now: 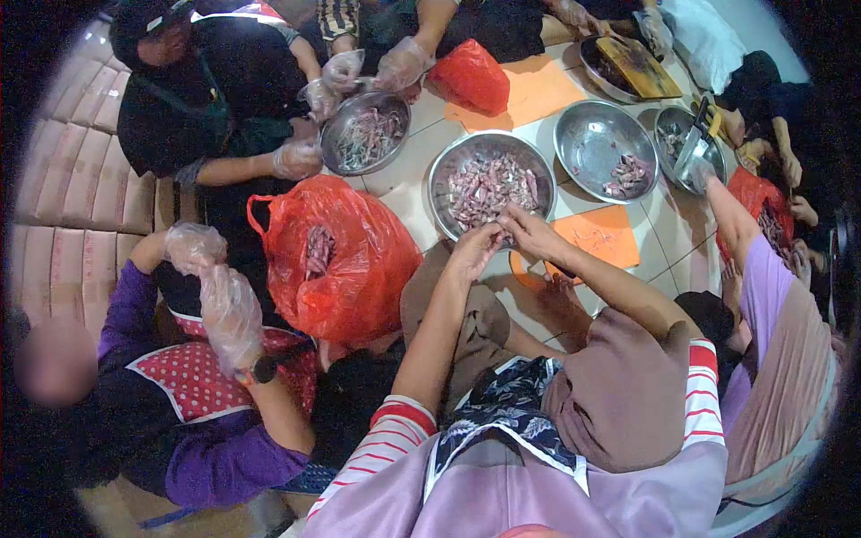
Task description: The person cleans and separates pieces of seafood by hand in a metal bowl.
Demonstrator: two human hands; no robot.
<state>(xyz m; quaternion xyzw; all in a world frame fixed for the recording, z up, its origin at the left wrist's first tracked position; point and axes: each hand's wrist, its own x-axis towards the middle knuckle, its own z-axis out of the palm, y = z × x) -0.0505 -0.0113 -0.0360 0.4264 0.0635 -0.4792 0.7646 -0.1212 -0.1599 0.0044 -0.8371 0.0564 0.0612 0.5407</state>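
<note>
My left hand (478, 252) and my right hand (534, 235) meet at the near rim of a steel bowl (441, 199). Both are bare, with fingers pinched together around something too small to make out. Pinkish-grey raw pieces (493, 190), perhaps seafood or meat, half fill this bowl. Just beyond my right hand, an orange cutting board (619, 235) lies on the tiles with scraps on it. Close to my right wrist, an orange handle or loop (529, 276) shows partly. A second, wider steel bowl (587, 134) stands to the right, holding a small heap of similar pieces.
To the left bulges an open red plastic bag (350, 278) with more pieces. Around me sit several people, some gloved, with another steel bowl (345, 134), a red bag (471, 79), a yellow cutting board (641, 67) and a knife (691, 143). Cartons (76, 179) are stacked far left.
</note>
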